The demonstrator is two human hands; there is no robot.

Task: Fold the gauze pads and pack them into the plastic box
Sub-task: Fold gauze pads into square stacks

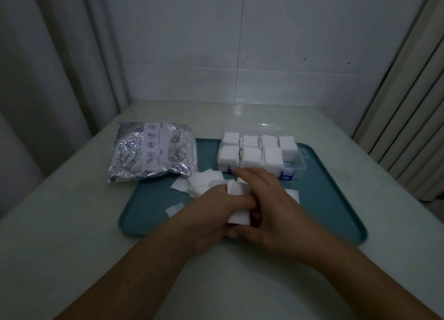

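Both hands together at the centre of the frame, above the teal tray [331, 199]. Left hand [216, 214] curled around a white gauze pad [237, 199], thumb across its upper part, fingers closed beneath. Right hand [269, 204] laid over from the right, fingers bent down onto the same pad, thumb at the lower edge; index finger reaching toward the box front. Pad partly folded, only two white patches showing between the fingers.

Loose pile of unfolded gauze pads [204, 182] on the tray just left of and behind the hands, touching the left knuckles. One separate gauze square [174, 209] lower left on the tray, beside the left wrist. Another white sheet [293, 194] peeking out right of the right hand.

Clear plastic box [298, 162] at upper centre-right on the tray's far part, lid raised behind it, compartments filled with folded gauze stacks [251, 156] standing above the rim; near-right compartment lower, contents unclear.

Silvery printed zip bag [153, 151] at the left, lying half on the tray's far-left corner, half on the pale table [72, 223]. Curtains along both frame edges.
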